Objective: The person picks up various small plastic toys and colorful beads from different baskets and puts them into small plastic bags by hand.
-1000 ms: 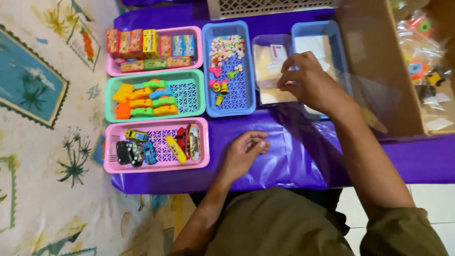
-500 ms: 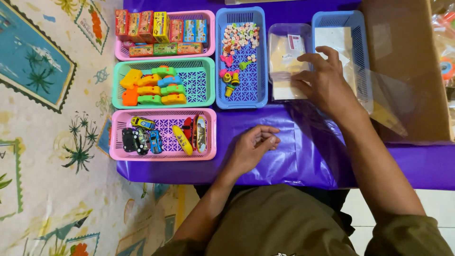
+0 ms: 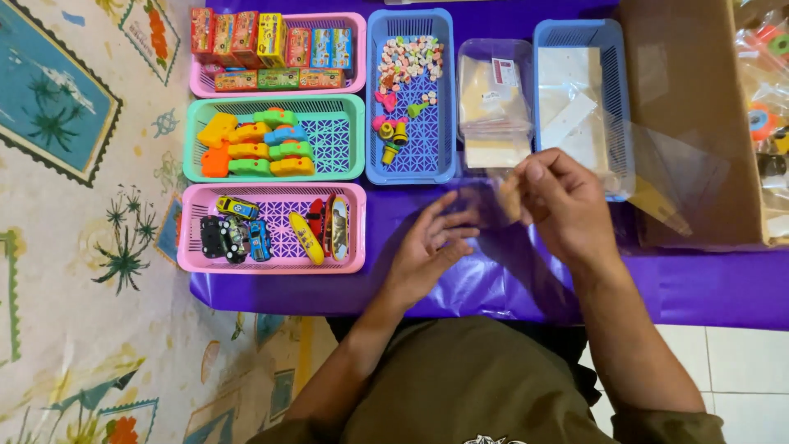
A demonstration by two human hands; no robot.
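My right hand is raised over the purple table cover, just in front of the clear tub of stacked plastic bags. Its thumb and fingers pinch the top of a thin clear plastic bag, which is hard to make out against the purple. My left hand is close beside it on the left. Its fingers are spread and point at the bag, and it holds nothing.
Left of the hands stand a pink basket of toy cars, a green basket of colourful toys and a pink basket of small boxes. A blue basket of tiny trinkets, a blue basket of white cards and a cardboard box lie behind.
My right hand has drawn back from the far baskets toward me with a clear bag pinched in it. My left hand has lifted off the table and opened toward the bag.
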